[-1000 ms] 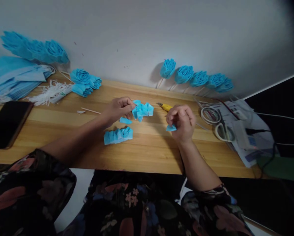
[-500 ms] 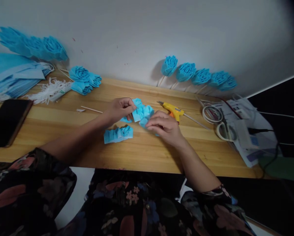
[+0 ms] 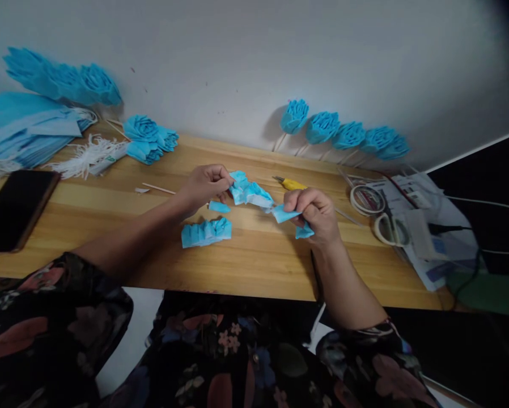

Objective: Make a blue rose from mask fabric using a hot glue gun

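Head view: closer in than the left hand [image 3: 207, 186] lay a gathered strip [image 3: 206, 232], stemless; that hand's near-shut fingertips pinched a ruffled piece [image 3: 249, 191], likewise unmounted; the right hand [image 3: 316, 212], fingers curled tight, gripped blue material [image 3: 285, 213]; beyond it, stemmed flowers [image 3: 322, 127] looked finished

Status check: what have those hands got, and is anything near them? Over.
Left hand pinching crinkled blue strip; right hand gripping blue pieces. Strip extends toward right hand; any join unclear. Yellow glue gun lying beyond right hand, partly hidden.
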`<act>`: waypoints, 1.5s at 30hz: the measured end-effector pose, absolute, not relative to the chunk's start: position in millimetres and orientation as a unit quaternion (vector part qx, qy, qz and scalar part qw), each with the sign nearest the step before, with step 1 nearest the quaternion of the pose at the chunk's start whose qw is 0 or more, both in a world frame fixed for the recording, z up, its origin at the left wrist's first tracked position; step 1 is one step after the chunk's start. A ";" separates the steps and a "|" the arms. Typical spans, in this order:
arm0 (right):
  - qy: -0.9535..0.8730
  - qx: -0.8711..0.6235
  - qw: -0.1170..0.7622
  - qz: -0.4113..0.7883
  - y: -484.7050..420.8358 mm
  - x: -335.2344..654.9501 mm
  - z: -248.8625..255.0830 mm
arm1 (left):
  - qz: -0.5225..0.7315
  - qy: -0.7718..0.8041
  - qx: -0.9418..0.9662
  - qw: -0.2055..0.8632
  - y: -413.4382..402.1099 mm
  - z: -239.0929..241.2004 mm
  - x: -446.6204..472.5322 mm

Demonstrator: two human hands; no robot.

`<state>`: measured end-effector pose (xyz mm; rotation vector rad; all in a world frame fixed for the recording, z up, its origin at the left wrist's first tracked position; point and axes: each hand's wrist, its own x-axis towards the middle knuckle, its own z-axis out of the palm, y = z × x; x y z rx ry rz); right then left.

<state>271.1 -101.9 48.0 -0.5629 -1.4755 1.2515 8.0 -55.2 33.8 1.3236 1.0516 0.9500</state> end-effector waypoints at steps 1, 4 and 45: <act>-0.606 -0.243 0.534 0.537 -101.7 270.9 47.6 | 0.400 0.446 0.562 0.570 -55.4 33.7 7.7; -0.591 -0.286 0.522 0.544 -100.6 269.7 46.9 | 0.389 0.413 0.546 0.617 -57.6 34.8 7.9; -0.634 -0.204 0.516 0.539 -102.4 257.0 47.3 | 0.395 0.480 0.735 0.273 -74.2 48.8 19.8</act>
